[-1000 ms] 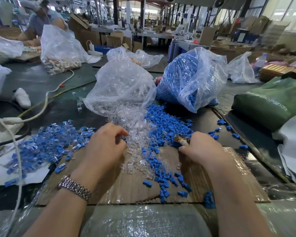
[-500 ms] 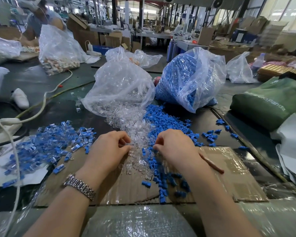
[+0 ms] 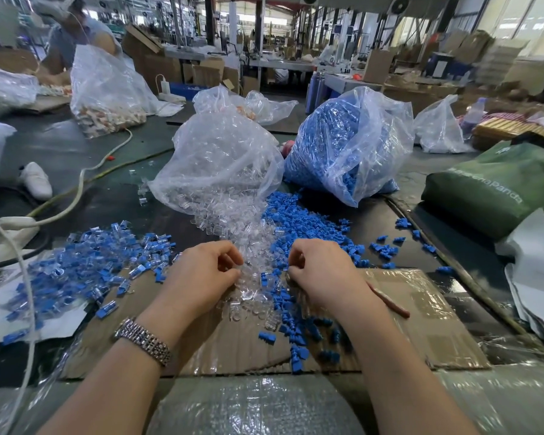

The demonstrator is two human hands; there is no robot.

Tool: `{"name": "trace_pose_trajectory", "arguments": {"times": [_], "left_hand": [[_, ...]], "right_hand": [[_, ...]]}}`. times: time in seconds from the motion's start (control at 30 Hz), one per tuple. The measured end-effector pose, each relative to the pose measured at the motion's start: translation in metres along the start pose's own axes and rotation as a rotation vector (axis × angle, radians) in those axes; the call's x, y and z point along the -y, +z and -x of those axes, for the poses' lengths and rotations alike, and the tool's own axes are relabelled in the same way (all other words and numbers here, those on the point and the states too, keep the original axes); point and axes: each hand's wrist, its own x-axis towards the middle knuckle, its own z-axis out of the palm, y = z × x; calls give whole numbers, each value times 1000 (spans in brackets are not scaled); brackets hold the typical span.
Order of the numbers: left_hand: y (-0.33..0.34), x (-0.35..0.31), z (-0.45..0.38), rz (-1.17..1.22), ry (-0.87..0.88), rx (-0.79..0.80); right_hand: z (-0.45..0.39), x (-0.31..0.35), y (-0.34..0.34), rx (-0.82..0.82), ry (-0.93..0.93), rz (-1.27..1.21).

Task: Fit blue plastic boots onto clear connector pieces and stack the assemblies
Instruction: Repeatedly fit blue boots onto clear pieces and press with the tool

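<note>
A heap of clear connector pieces (image 3: 233, 227) spills from a clear bag (image 3: 220, 164) down the middle of the table. Loose blue boots (image 3: 305, 221) lie right of it, spilled from a bag of blue boots (image 3: 343, 142). Finished blue-and-clear assemblies (image 3: 85, 262) are piled at the left. My left hand (image 3: 201, 274) rests curled on the clear heap, thumb and fingers pinched together. My right hand (image 3: 324, 274) is curled at the seam between the clear pieces and the boots. What either hand's fingertips hold is hidden.
A brown stick-like tool (image 3: 390, 301) lies on the taped cardboard sheet (image 3: 427, 328) just right of my right wrist. A green bag (image 3: 496, 189) sits at the right, white cables (image 3: 76, 196) at the left. Another person (image 3: 73, 36) works at the far left behind more bags.
One second ago my right hand held the brown tool further right. It has let the tool go onto the cardboard and moved left to the piles. My left hand has hardly moved.
</note>
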Motion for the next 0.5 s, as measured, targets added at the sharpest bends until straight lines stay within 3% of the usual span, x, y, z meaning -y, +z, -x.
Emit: {"name": "trace_pose_trajectory", "arguments": {"times": [0.13, 0.5], "left_hand": [[-2, -3, 2, -29, 70, 76], [-7, -4, 4, 94, 12, -43]], "right_hand": [[-1, -2, -1, -7, 1, -33], [-1, -6, -4, -54, 26, -117]]}}
